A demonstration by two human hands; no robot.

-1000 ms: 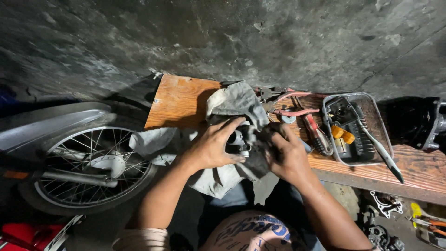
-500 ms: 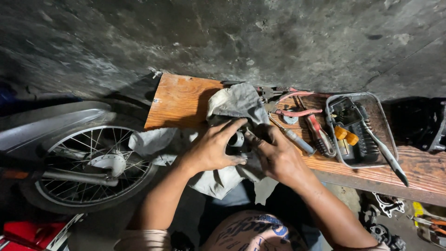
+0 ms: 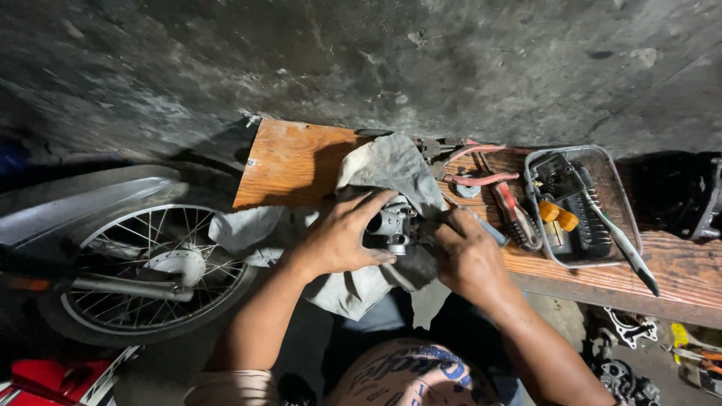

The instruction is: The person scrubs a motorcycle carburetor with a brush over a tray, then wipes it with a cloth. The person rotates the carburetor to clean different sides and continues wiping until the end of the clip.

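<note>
My left hand [image 3: 338, 237] grips a small grey metal engine part [image 3: 391, 224], like a carburettor, over a dirty grey rag [image 3: 391, 167] spread on a wooden bench [image 3: 289, 162]. My right hand [image 3: 466, 256] presses against the part's right side, fingers curled around a slim tool whose tip is hidden behind the part. The rag hangs off the bench's front edge under both hands.
Red-handled pliers [image 3: 474, 179] and a screwdriver [image 3: 515, 218] lie right of the rag. A metal tray [image 3: 535, 225] holds a brush [image 3: 620, 240] and small parts. A motorcycle wheel [image 3: 150, 271] stands at left, a dark wall behind. More tools lie on the floor at lower right [image 3: 688, 353].
My left hand has shifted its hold so that the metal part now shows between both hands. My right hand has moved slightly right and lower.
</note>
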